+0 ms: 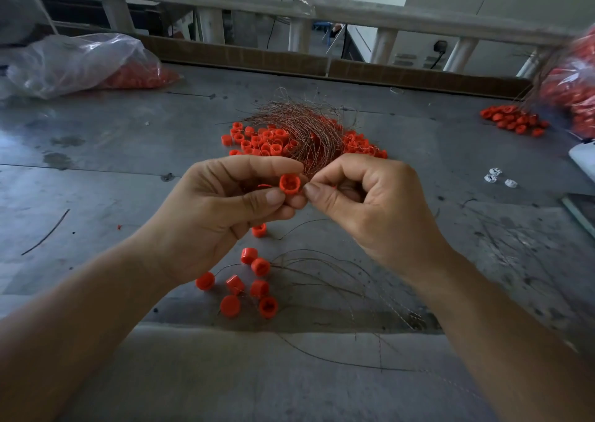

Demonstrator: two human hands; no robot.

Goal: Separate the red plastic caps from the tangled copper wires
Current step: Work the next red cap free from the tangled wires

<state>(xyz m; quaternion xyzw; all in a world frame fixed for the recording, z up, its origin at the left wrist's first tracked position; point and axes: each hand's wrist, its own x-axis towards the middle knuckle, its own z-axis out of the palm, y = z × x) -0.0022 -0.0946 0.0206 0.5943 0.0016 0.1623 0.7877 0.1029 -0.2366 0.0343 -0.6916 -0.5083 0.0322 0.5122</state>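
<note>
1. Both hands are raised over the grey metal table [96, 164]. The left hand [231, 205] grips one round red plastic cap [289, 184] between thumb and fingertips, hollow side facing me. The right hand [373, 202] is pinched closed just beside it, on what I take to be a thin copper wire strand [310, 165]; at the pinch it is too fine to see.
2. I judge the job far from finished: a heap of red caps [257, 141] lies under and around the tangled nest of copper wires [302, 122] behind the hands.
3. Counts: one cap in hand; eight loose red caps [249, 255] below the hands, beside long stray wires [322, 270]; the heap is beyond counting.
4. I also count two clear plastic bags of red caps, left [80, 64] and right [576, 89], and a smaller pile [512, 120] by the right one.
</note>
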